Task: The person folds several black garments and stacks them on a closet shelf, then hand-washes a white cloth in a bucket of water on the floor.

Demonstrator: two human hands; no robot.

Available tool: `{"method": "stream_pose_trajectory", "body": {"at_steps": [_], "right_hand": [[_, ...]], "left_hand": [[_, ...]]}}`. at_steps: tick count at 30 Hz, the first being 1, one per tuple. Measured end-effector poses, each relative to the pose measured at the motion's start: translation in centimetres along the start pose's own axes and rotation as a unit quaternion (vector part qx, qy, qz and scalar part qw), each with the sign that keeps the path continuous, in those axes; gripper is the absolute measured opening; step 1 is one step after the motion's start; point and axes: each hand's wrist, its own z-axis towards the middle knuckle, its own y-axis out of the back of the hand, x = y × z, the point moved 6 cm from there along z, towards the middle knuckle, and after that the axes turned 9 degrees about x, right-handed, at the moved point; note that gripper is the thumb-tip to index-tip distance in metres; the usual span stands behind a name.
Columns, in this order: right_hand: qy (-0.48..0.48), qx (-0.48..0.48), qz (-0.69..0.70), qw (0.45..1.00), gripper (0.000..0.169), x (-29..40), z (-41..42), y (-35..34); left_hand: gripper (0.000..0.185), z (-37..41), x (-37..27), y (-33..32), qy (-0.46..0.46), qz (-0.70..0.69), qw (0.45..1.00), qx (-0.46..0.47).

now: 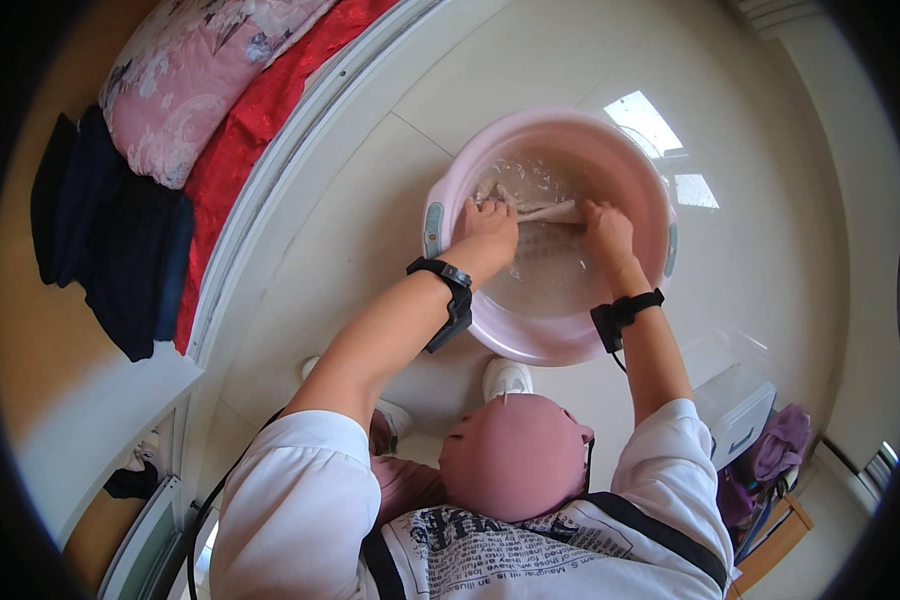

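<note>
Before me on the floor stands a round pink plastic basin [529, 352], with cloudy water [551, 281] inside. A pale, wet cloth [551, 213] stretches across the water between my hands, partly twisted and partly submerged at its left end. My left hand [490, 227] grips the cloth's left part, fingers spread over it at the water. On the other side, my right hand [607, 227] is closed around its right end, near the basin's inner wall. Both wrists wear black straps with small devices. My fingertips are partly hidden by the cloth and water.
Left, a raised shelf holds a pink floral quilt [172, 97], red fabric [259, 124] and dark folded clothes [120, 232], behind a white sliding track [300, 142]. A clear plastic box [742, 420] and purple cloth [784, 442] sit lower right. A white shoe [506, 377] stands beside the basin.
</note>
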Motion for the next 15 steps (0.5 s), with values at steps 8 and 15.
{"method": "stream_pose_trajectory", "body": {"at_steps": [8,15], "right_hand": [[-0.027,0.053,0.005,0.998,0.032,-2.3,-0.8,-1.9],[0.016,0.047,-0.097,0.994,0.074,2.5,-0.2,-0.3]], "left_hand": [[0.047,0.7,0.7,2.2,-0.013,-0.13,0.989,-0.069],[0.038,0.8,1.2,2.1,-0.05,-0.191,0.942,-0.271]]}}
